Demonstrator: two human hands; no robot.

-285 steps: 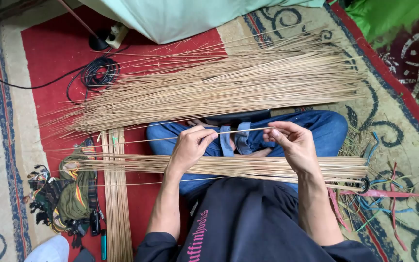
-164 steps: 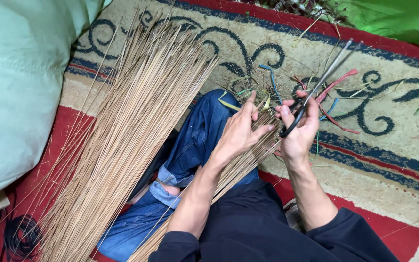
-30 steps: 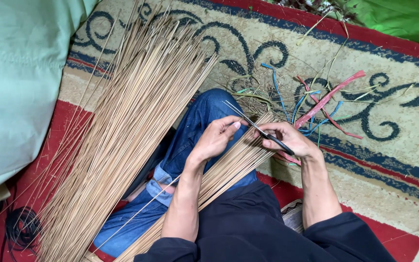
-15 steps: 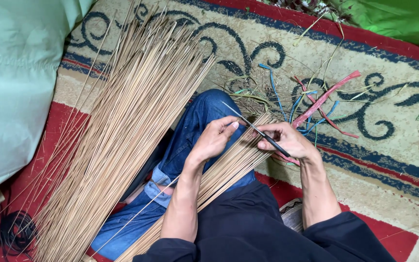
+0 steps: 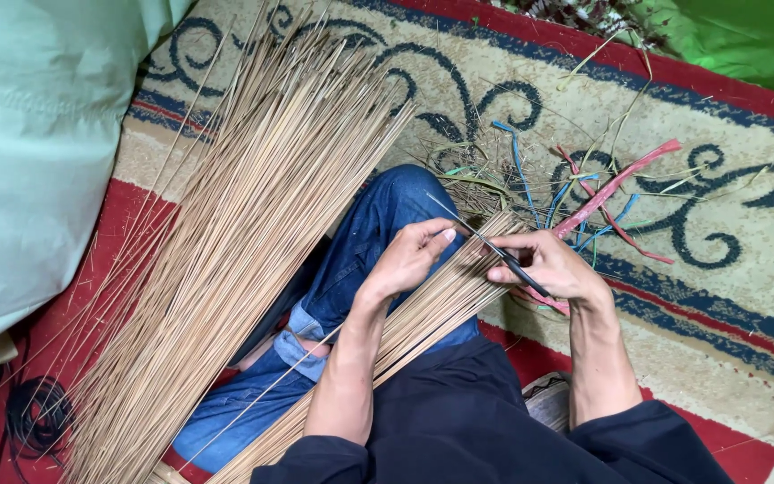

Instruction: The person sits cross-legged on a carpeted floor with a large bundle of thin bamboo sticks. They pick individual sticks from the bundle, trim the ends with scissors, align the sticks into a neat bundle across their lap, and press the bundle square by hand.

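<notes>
A small bundle of thin sticks (image 5: 423,314) is laid across the lap, over the dark shirt (image 5: 477,421) and the blue jeans (image 5: 351,269), its tips pointing toward the hands, probably so each stick can be picked off in turn. The left hand (image 5: 409,260) is closed in a pinch on a single thin stick (image 5: 270,394), which is seen running back down past the forearm toward the lower left; it seems to be held taut for trimming. The right hand (image 5: 553,269) is clenched around a dark-handled blade (image 5: 494,251), thin and pointed; knife or scissors cannot be told apart. The blade is angled toward the left hand's fingertips, touching or just beside the pinched stick, and the exact contact is too small to confirm.

Left of the leg, a large pile of long sticks (image 5: 244,233) is spread on the patterned rug (image 5: 727,296), fanned out and within reach of the left side. Beyond the hands, coloured strips (image 5: 611,188) in pink and blue are scattered with green-yellow trimmings (image 5: 477,175) on the rug, apparently dropped where cut. A pale green cloth (image 5: 38,152) is seen at far left, a coiled black cable (image 5: 38,417) at lower left, and a bright green sheet (image 5: 745,45) at the top right.
</notes>
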